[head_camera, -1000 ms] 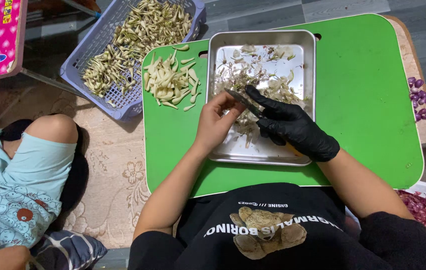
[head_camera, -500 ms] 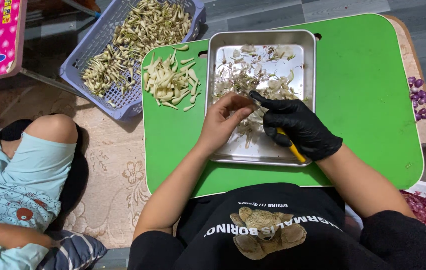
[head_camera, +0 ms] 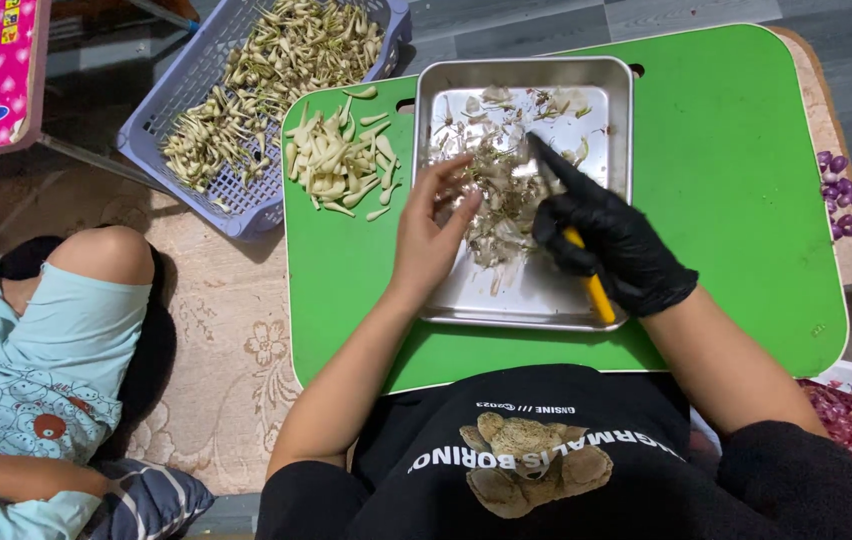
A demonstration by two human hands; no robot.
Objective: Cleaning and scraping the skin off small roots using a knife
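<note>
At nine o'clock a person in light blue clothes [head_camera: 36, 390] lies on the mat. At eleven, a lavender basket [head_camera: 161, 140] holds pale stalks; beside it a heap of cut pieces [head_camera: 338, 160] sits on the green board [head_camera: 736, 190]. The bare left hand [head_camera: 431, 235], fingers apart, rests on the steel tray's [head_camera: 521, 300] scraps [head_camera: 506, 195]. The black-gloved right hand [head_camera: 611, 245] is clamped on a yellow-handled knife [head_camera: 596, 290]. Purple shallots [head_camera: 846, 195] lie at three o'clock.
</note>
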